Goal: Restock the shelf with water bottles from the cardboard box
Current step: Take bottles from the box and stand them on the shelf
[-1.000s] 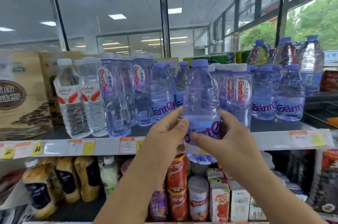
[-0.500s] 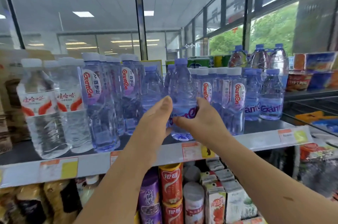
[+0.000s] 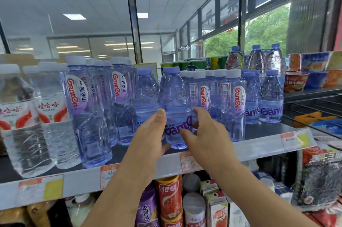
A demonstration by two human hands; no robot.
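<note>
head | water bottle (image 3: 175, 100) upright near front lip of shelf (image 3: 259, 146), in the gap between 2 rows of taller bottles (image 3: 233, 104) | left hand (image 3: 148, 138) flat against its left side | right hand (image 3: 205, 134) curled round its right side | risk: a finger snagging on letting go may tip it forward off the lip

A purple-tinted, capped water bottle (image 3: 175, 104) stands upright on the shelf (image 3: 262, 132).
</note>
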